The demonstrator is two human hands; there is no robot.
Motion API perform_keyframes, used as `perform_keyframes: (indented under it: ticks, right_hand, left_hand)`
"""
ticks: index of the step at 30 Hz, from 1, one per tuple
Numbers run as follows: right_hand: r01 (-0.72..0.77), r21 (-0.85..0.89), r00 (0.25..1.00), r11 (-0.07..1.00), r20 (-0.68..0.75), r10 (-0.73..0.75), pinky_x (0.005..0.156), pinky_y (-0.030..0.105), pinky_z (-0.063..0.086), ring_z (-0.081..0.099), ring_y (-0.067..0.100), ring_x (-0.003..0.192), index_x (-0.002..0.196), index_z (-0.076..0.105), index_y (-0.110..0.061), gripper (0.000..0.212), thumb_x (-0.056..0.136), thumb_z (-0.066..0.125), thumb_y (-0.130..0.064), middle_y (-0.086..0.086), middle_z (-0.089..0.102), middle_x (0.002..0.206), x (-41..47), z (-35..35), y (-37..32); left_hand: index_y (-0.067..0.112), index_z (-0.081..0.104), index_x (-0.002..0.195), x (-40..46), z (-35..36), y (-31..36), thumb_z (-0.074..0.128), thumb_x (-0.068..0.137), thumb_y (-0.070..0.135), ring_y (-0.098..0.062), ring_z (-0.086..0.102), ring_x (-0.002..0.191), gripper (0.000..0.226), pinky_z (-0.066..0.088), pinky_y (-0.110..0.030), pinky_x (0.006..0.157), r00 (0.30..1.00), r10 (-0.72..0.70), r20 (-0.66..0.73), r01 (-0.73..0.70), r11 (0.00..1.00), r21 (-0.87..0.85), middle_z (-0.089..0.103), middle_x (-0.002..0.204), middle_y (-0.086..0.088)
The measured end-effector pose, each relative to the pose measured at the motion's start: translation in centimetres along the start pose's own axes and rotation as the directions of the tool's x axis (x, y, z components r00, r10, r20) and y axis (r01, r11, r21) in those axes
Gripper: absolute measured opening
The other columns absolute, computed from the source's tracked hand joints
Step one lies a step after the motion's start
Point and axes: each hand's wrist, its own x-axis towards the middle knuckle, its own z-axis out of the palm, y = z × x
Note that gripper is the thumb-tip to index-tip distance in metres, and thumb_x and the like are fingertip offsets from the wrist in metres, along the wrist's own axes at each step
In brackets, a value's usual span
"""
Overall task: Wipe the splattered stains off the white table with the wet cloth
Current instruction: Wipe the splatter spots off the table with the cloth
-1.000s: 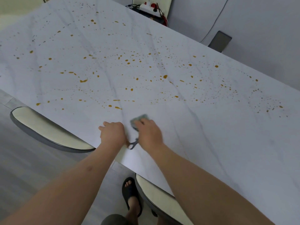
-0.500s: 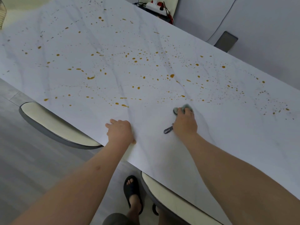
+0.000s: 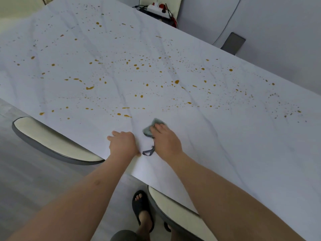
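The white marble-look table (image 3: 243, 145) carries orange-brown splattered stains (image 3: 176, 81) across its middle and far side; the strip nearest me looks free of them. My right hand (image 3: 165, 138) presses a small grey-green wet cloth (image 3: 150, 128) flat on the table near the front edge, fingers over it. A dark hanging loop (image 3: 148, 152) of the cloth trails toward me. My left hand (image 3: 122, 143) rests on the table's front edge just left of the cloth, fingers bent onto the surface, holding nothing.
Two cream chairs with grey rims are tucked under the front edge, one at the left (image 3: 52, 145) and one below me (image 3: 175, 213). A power strip with cables (image 3: 158, 9) sits beyond the far edge. My sandalled foot (image 3: 142, 209) stands on the grey floor.
My right hand has swept the cloth from right back to the left, close to my left hand. The left hand has stayed on the table edge.
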Motion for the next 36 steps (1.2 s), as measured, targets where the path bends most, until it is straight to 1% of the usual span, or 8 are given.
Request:
perform_keyframes:
  ticks: [4,8,14,17,21,26,30,36]
  right_hand:
    - [-0.404,-0.135,0.913,0.905,0.006,0.409,0.117,0.049,0.031,0.028,0.039,0.147,0.155,0.029,-0.001,0.066,0.097,0.049,-0.028,0.022,0.031,0.159,-2.1,-3.1,5.6]
    - [-0.59,-0.124,0.796,0.798,0.077,0.6,0.125,0.04,0.012,0.007,0.036,0.153,0.158,0.008,-0.002,0.071,0.1,0.043,-0.021,0.017,0.009,0.166,-1.9,-5.3,6.8]
    - [-0.345,0.03,0.933,0.938,0.116,0.34,0.103,0.036,0.042,0.043,0.026,0.137,0.144,0.046,-0.013,0.057,0.089,0.049,-0.002,0.007,0.045,0.149,1.2,-4.7,0.9]
    - [-0.322,-0.055,0.937,0.945,0.122,0.327,0.09,0.037,0.046,0.053,0.033,0.122,0.134,0.053,-0.013,0.044,0.091,0.05,-0.005,0.01,0.051,0.139,2.7,-5.2,0.9]
    - [-0.425,-0.053,0.899,0.904,0.094,0.428,0.086,0.035,0.043,0.057,0.037,0.115,0.132,0.052,-0.014,0.039,0.095,0.043,-0.008,0.015,0.057,0.134,6.0,-6.4,3.0]
    - [-0.47,0.001,0.883,0.883,0.015,0.47,0.095,0.036,0.043,0.053,0.03,0.127,0.124,0.054,-0.009,0.032,0.097,0.039,-0.005,0.006,0.067,0.123,8.9,-6.3,0.9]
    - [-0.378,0.059,0.926,0.924,0.02,0.377,0.075,0.036,0.044,0.065,0.034,0.098,0.112,0.051,-0.017,0.021,0.095,0.041,-0.012,0.001,0.067,0.097,10.6,-4.2,-2.5]
    - [-0.278,0.227,0.956,0.933,0.16,0.246,0.089,0.034,0.044,0.061,0.03,0.111,0.138,0.052,-0.027,0.038,0.102,0.039,-0.023,0.006,0.067,0.119,14.6,-2.6,-8.0]
  left_hand:
    - [0.01,0.063,0.101,-0.4,-0.6,0.0,0.088,0.063,0.05,-0.039,0.046,0.117,0.061,0.048,-0.044,0.091,0.999,-0.005,0.044,0.007,0.999,-0.048,0.052,0.091,-0.007]
    - [0.006,0.057,0.119,-1.8,-1.6,-0.1,0.082,0.074,0.052,-0.038,0.046,0.125,0.069,0.045,-0.042,0.102,1.0,0.0,0.018,0.001,0.999,-0.038,0.054,0.119,-0.012]
    - [0.015,0.051,0.08,-1.5,-3.6,-2.6,0.085,0.066,0.06,-0.019,0.059,0.074,0.058,0.048,-0.03,0.063,0.999,-0.042,0.013,0.044,0.959,-0.279,0.06,0.083,-0.001]
    - [0.01,0.052,0.098,0.0,-4.1,-5.3,0.088,0.062,0.06,-0.028,0.058,0.094,0.071,0.05,-0.037,0.075,0.987,-0.155,-0.029,0.126,0.883,-0.452,0.057,0.1,-0.007]
    - [0.007,0.046,0.121,2.0,-3.5,-8.5,0.089,0.058,0.06,-0.035,0.043,0.123,0.093,0.043,-0.043,0.103,0.974,-0.224,0.001,0.209,0.905,-0.371,0.047,0.125,-0.016]
    - [0.002,0.043,0.127,3.2,-1.0,-8.8,0.09,0.056,0.053,-0.039,0.038,0.128,0.099,0.043,-0.044,0.104,0.971,-0.238,-0.014,0.224,0.931,-0.288,0.039,0.135,-0.02]
    - [0.0,0.044,0.128,3.3,-0.6,-9.0,0.091,0.056,0.055,-0.044,0.036,0.132,0.101,0.044,-0.047,0.104,0.974,-0.224,-0.041,0.204,0.936,-0.286,0.038,0.14,-0.024]
    - [-0.002,0.048,0.123,3.4,-1.1,-8.9,0.093,0.054,0.051,-0.043,0.039,0.127,0.098,0.046,-0.046,0.1,0.974,-0.224,-0.034,0.205,0.935,-0.289,0.042,0.133,-0.024]
